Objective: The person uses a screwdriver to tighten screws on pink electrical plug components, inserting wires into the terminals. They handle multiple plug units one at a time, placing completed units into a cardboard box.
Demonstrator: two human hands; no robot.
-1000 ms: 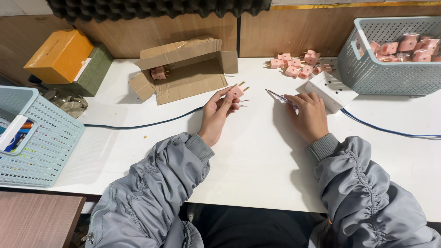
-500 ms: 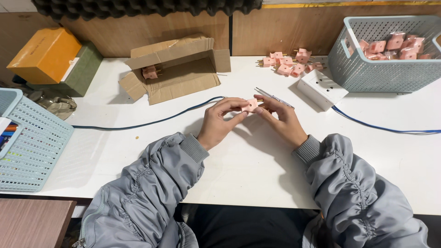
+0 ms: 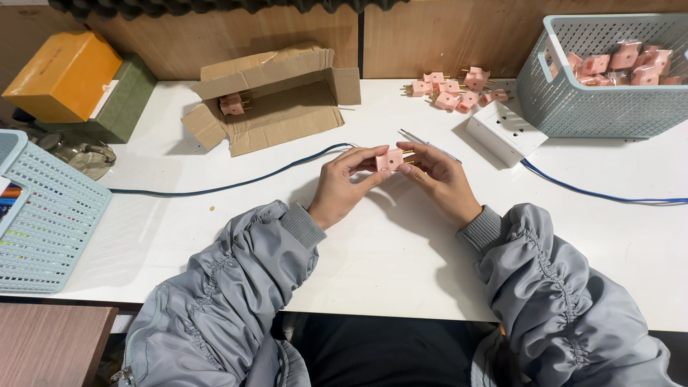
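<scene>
Both hands meet over the middle of the white table [image 3: 215,236], the left hand [image 3: 342,188] and right hand [image 3: 438,180] pinching one small pink plug [image 3: 390,160] between closed fingertips, probably to turn it and look it over. It's a boxy plastic cube with thin brass pins, same as the loose pile [image 3: 453,89] by the grey mesh basket [image 3: 609,107].

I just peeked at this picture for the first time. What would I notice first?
Probably the two hands in the middle of the white table: the left hand and right hand pinch a small pink plug block together. Next, more pink blocks fill the blue-grey basket at the far right, and an open cardboard box lies behind.
</scene>
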